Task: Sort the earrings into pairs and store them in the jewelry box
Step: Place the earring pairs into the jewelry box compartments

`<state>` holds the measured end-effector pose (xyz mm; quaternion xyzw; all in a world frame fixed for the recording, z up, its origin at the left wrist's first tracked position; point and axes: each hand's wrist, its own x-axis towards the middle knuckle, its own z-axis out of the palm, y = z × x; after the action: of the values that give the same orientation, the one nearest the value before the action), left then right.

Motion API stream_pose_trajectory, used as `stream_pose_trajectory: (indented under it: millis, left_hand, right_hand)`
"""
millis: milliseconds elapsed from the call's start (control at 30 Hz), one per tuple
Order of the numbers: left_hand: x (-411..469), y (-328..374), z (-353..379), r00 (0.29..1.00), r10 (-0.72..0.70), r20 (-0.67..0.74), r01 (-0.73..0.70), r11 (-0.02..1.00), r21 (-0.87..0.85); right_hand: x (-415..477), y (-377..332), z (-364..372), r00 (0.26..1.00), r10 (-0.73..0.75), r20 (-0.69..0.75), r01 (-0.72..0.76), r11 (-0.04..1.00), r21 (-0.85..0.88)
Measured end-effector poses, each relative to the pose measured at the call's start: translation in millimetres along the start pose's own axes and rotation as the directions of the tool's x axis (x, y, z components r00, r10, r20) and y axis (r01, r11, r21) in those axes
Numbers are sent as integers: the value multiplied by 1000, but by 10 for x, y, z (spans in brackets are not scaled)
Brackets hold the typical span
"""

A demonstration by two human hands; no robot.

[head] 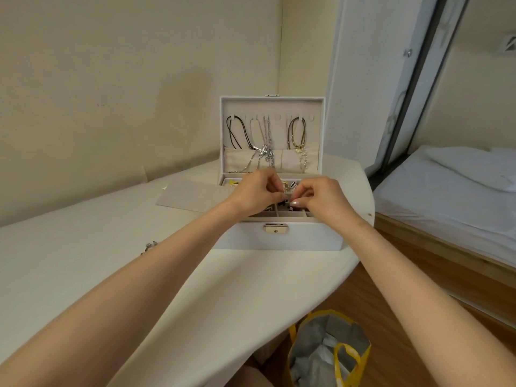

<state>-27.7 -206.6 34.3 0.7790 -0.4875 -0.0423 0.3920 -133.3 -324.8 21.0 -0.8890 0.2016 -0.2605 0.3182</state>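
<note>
The white jewelry box (301,238) stands open on the table, its lid upright with necklaces (265,146) hanging inside. Small pieces of jewelry lie in its divided tray (290,215). My left hand (255,195) and my right hand (318,198) are held over the tray, fingertips nearly touching. Together they pinch a small silvery earring (287,196) between them. Its shape is too small to make out. A loose silver earring (149,245) lies on the table to the left, partly hidden by my left forearm.
A flat grey insert (192,195) lies on the white table (83,261) left of the box. The table edge curves away on the right. Below it sits a yellow bag (329,350) on the wooden floor. A bed (452,196) stands on the right.
</note>
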Motion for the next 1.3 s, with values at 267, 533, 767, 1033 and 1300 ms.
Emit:
stream_pose_trajectory:
  millis: [267,533,767,1033,1300]
  left_hand:
    - [4,12,-65,1000,18,23,-19,999,27]
    - [86,14,-117,999,5,44,-8,998,68]
    - [130,31,-107,999,-3,48,-4,992,128]
    - [159,49,-81,998,-13,58,7,996,90]
    - [195,52,-119,983,-34,181,38,999,-18]
  right_hand:
    - [12,-33,-3,990,-138,22,139,949,-284]
    - [84,-65,-36,980,-141,141,185,905,-383]
    - [122,-36,-36,967,-132,218,214,885,-413]
    - [98,96,-47,995,-84,-53,83,996,-5]
    - [52,113,-43,992,-81,-97,92,990,106]
